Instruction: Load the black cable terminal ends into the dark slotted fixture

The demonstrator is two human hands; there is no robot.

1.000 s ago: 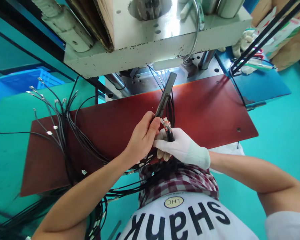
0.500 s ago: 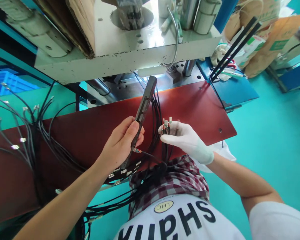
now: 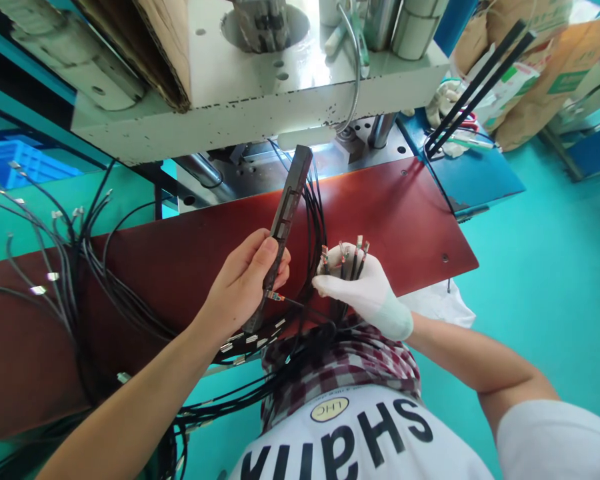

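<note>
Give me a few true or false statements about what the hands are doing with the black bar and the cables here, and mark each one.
1. The left hand grips a long black bar. True.
2. The right hand is bare. False: it wears a white glove.
3. The right hand holds a bunch of cable ends pointing upward. True.
4. The black bar lies flat on the red board. False: it is held up at a slant above it.
5. Loose black cables spread over the board's left side. True.
</note>
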